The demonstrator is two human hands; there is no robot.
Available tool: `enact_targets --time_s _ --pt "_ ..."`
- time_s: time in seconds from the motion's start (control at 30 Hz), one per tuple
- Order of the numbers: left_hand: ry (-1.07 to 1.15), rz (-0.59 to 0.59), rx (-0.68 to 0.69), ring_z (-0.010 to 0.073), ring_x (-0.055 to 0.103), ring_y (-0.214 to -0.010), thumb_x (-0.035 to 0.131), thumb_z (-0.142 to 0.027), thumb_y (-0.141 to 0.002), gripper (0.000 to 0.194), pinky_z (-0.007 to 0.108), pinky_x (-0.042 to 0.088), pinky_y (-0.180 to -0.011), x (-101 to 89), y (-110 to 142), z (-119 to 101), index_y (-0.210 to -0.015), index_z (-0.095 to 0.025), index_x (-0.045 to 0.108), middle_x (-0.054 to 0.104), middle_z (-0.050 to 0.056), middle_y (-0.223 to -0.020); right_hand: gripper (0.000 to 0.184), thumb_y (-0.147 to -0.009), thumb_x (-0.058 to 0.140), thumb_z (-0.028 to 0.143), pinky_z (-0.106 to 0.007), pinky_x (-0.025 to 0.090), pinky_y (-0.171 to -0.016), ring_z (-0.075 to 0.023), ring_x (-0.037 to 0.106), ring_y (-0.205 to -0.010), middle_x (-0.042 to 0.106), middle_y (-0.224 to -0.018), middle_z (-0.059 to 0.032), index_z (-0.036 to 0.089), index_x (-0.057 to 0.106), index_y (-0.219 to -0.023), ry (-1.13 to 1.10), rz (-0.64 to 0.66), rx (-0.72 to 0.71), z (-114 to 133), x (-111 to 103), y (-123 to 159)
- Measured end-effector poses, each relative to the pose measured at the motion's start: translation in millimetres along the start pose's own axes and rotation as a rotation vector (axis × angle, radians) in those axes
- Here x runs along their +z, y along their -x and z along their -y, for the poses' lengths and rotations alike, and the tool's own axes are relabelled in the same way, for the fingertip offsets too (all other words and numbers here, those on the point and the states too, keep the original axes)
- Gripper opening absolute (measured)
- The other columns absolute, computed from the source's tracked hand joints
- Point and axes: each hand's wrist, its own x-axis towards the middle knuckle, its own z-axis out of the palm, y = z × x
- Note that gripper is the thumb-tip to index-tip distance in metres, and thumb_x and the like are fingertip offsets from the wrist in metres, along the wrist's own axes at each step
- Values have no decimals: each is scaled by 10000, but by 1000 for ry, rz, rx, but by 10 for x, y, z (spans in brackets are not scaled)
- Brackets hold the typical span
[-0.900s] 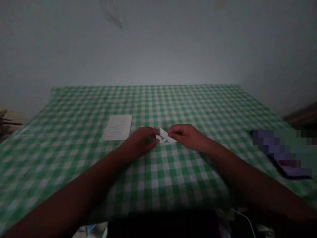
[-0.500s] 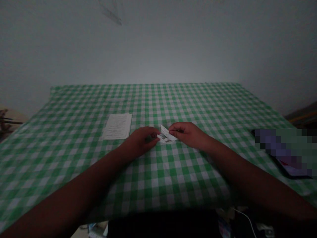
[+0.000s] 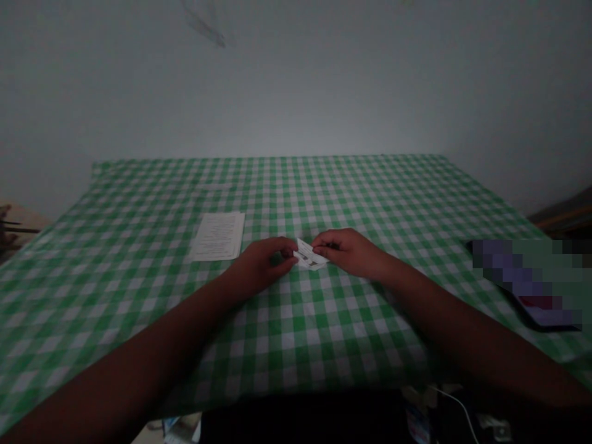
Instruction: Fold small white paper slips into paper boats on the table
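A small folded piece of printed paper is held between my two hands, low over the middle of the table. My left hand pinches its left edge between thumb and fingers. On the other side, the thumb and forefinger of my right hand grip the upper right part of it. One pointed flap stands up near the right fingertips. To the left of my left hand lies a stack of printed sheets, flat and slightly uneven at its right side.
A green and white checked cloth covers the table, which meets a plain grey wall. At the right edge lies a dark flat device, partly blurred out. Below the front edge a white cable hangs among dim items.
The paper's raised flap has come down lower, and my right fingers have shifted slightly left with it. My left hand keeps its hold in nearly the same place.
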Motion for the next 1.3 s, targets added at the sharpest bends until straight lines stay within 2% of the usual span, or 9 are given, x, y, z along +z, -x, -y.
enact_targets --time_s 1.3 --pt "-28 -3 -22 150 658 -798 608 -247 -890 137 295 514 -770 6 4 -13 -1007 -201 664 711 9 -896 156 -910 582 255 -255 429 -645 -125 589 -693 667 -766 4 181 717 -894 -9 -5 -3 5 3 15"
